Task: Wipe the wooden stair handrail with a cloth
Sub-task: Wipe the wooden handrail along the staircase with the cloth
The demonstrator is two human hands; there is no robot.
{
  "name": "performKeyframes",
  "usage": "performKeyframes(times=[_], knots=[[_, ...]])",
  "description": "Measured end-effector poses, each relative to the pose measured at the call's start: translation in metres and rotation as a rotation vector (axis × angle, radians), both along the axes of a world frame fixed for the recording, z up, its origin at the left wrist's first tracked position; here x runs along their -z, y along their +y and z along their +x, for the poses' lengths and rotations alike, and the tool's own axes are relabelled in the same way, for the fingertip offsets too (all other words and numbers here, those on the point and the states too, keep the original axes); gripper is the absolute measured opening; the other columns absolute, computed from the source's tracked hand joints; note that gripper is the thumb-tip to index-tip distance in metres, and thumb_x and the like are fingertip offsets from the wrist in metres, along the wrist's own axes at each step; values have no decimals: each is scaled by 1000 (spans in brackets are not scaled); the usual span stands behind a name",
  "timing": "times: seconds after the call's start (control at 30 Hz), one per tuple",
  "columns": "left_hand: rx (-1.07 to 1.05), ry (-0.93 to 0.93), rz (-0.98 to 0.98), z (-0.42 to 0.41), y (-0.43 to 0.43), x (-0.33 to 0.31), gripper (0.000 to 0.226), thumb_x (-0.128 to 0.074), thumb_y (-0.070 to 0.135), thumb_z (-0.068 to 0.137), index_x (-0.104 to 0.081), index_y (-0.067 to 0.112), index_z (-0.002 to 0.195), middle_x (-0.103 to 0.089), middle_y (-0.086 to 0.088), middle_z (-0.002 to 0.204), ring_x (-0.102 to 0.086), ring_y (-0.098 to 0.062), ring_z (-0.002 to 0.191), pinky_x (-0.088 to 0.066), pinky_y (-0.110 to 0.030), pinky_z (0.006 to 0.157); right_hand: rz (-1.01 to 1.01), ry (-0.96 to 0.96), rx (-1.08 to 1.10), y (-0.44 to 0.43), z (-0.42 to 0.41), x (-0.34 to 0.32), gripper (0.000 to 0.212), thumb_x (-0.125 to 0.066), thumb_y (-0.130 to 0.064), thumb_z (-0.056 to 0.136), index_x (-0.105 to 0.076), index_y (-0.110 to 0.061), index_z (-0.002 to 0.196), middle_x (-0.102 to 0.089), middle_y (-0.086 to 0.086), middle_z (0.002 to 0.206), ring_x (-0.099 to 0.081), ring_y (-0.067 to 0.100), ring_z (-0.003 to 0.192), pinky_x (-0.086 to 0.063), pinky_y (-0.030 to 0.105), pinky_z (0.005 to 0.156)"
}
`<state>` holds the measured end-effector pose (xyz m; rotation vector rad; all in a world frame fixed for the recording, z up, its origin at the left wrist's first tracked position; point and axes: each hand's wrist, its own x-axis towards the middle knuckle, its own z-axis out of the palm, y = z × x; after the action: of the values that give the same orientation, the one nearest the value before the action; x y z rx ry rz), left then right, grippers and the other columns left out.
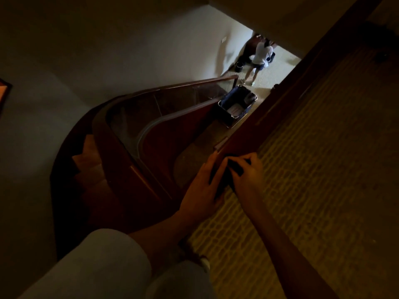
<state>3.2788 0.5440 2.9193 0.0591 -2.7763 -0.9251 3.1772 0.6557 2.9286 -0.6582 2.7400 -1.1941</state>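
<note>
Right grip (248, 175) pinches cloth (233, 169) on rail (280, 93), left grip (200, 190) flat beside; I'd press firmly, sliding toward upper right.

Patterned carpet (313, 169) under me, on the right. Curved wooden steps (90, 160) drop away near left, past a glass panel (172, 108). Far below, a person in a white top (260, 55) stands on the lit floor, with a blue-lined cart (235, 104) nearer and a small dark bin (238, 66) by the wall.

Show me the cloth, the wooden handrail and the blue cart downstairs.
cloth (235, 165): head view, its dark bunched middle.
handrail (278, 100): head view, bare wooden top.
cart (233, 96): head view, blue inner wall.
</note>
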Motion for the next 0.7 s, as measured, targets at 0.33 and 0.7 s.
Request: performKeyframes(times=[0.33, 0.7], knots=[[-221, -277, 380, 4, -10, -14, 90, -62, 46, 90, -6, 21, 156, -26, -7, 158, -33, -23, 142, -32, -39, 113, 125, -271, -7, -36, -21, -53, 20, -66, -18, 91, -69, -17, 111, -55, 2, 117, -53, 8, 96, -39, 9, 74], [-471, -13, 1258, -23, -82, -67, 38, -60, 36, 88, -51, 40, 125, -61, 13, 122, -62, -2, 111, -52, -15, 81, -481, -793, -59, -122, -2, -92, 20, -47, -13, 101, -56, -17, 119, -61, 2, 116, -59, 21, 111, -52, 31, 92]])
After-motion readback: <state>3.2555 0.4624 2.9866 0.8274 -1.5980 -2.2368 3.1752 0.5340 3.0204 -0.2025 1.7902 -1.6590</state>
